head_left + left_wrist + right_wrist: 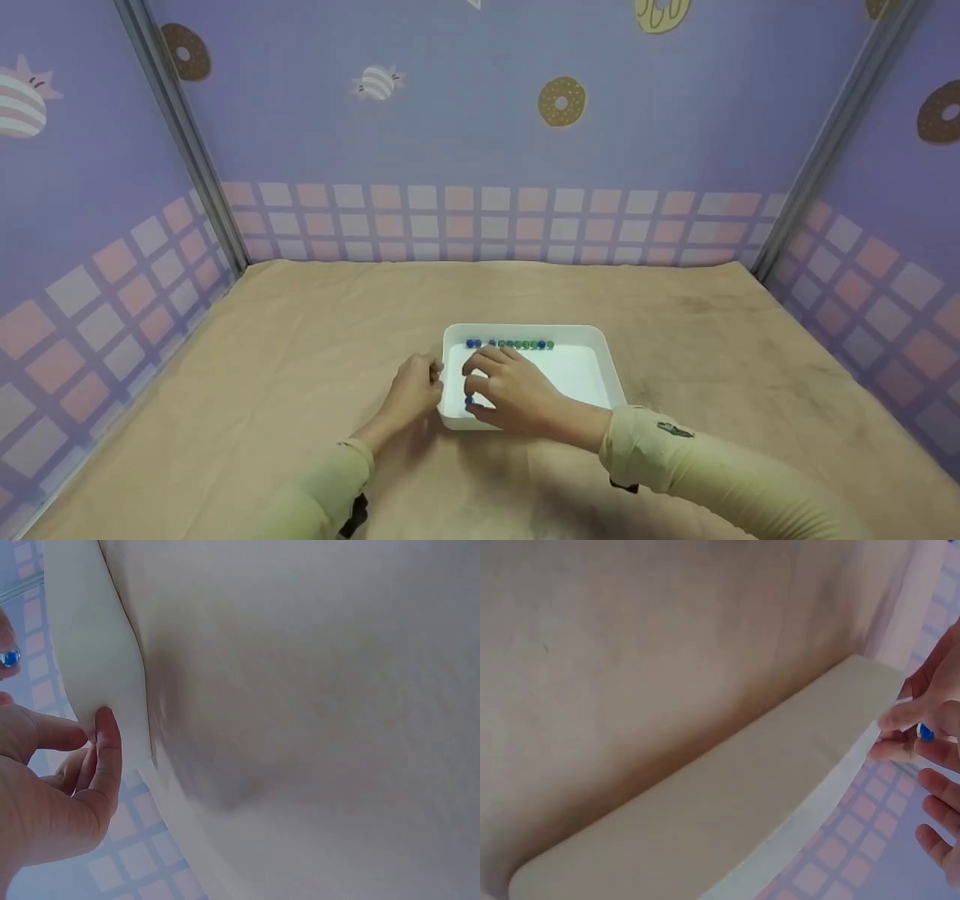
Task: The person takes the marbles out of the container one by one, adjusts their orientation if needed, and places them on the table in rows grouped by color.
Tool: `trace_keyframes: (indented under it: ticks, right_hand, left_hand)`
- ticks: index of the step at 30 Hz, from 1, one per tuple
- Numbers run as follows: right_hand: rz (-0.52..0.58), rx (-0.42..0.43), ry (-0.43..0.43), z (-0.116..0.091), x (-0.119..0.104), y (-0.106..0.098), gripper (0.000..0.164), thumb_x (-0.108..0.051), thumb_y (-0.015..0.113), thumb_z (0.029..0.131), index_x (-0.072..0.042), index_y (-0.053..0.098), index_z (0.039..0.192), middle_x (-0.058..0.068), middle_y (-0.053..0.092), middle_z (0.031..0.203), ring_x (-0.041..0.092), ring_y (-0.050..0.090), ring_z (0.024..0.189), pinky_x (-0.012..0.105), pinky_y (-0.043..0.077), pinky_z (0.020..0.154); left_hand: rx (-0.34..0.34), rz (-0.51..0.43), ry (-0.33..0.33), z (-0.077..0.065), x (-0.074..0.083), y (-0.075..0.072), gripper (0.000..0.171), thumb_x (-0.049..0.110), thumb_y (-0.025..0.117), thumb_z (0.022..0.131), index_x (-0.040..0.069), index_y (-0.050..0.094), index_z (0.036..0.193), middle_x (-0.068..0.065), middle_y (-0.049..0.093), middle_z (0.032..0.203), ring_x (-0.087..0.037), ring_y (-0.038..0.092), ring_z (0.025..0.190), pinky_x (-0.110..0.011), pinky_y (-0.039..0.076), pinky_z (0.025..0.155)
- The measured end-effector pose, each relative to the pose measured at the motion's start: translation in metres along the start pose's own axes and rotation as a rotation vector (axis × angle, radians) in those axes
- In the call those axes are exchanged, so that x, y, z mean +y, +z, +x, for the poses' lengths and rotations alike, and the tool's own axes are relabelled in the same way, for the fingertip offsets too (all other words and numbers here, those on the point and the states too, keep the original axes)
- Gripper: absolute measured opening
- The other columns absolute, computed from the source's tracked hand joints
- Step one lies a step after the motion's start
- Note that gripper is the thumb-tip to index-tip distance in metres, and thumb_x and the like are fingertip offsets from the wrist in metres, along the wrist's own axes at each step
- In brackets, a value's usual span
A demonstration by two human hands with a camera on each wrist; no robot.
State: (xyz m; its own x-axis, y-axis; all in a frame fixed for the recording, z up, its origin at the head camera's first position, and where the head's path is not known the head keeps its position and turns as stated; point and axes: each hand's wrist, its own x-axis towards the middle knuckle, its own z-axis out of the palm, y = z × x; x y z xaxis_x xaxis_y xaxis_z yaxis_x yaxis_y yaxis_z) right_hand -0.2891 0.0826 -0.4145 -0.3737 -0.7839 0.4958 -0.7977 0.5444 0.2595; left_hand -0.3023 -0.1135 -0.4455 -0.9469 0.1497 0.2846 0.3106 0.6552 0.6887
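Two pinches: left hand (415, 384) on smooth white round-cornered tray (577, 375), right hand (517, 391) on glassy blue marble (469, 400).

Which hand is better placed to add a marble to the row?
Probably the right hand: it pinches a blue marble over the tray that holds the row, while the left hand grips the tray.
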Motion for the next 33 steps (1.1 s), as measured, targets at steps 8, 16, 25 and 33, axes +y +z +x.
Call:
trace_keyframes:
  ticks: [8,16,25,33]
  right_hand:
    - [0.061,0.054,-0.064,-0.015,-0.022,0.004,0.014,-0.032,0.079,0.08,-0.024,0.069,0.085,-0.006,0.066,0.104,0.012,0.058,0.101,0.027,0.049,0.078]
    - [0.09,0.03,-0.064,-0.024,-0.033,0.007,0.013,-0.032,0.078,0.082,-0.023,0.07,0.086,-0.008,0.067,0.103,0.01,0.058,0.096,0.023,0.048,0.072]
    - [0.1,-0.047,-0.076,-0.031,-0.042,0.01,0.014,-0.036,0.077,0.084,-0.024,0.072,0.088,-0.008,0.066,0.101,0.008,0.056,0.093,0.021,0.048,0.073]
    - [0.143,-0.097,-0.105,-0.035,-0.046,0.014,0.015,-0.038,0.073,0.087,-0.023,0.072,0.09,-0.007,0.065,0.096,0.006,0.056,0.081,0.016,0.047,0.065]
  left_hand:
    - [0.001,0.01,0.02,-0.003,0.001,-0.003,0.013,-0.014,0.056,0.079,-0.011,0.061,0.091,-0.015,0.055,0.084,-0.018,0.049,0.076,-0.028,0.044,0.067]
    - [-0.001,0.024,0.039,-0.001,0.002,-0.002,0.014,-0.014,0.053,0.079,-0.011,0.061,0.09,-0.014,0.054,0.08,-0.016,0.045,0.072,-0.025,0.04,0.064]
    - [-0.016,0.026,0.013,-0.001,0.003,-0.001,0.014,-0.014,0.053,0.08,-0.011,0.061,0.092,-0.017,0.056,0.084,-0.017,0.047,0.074,-0.025,0.041,0.064]
    - [-0.022,0.029,-0.004,-0.002,0.002,-0.001,0.014,-0.014,0.054,0.08,-0.01,0.061,0.092,-0.017,0.056,0.085,-0.017,0.047,0.074,-0.028,0.043,0.065]
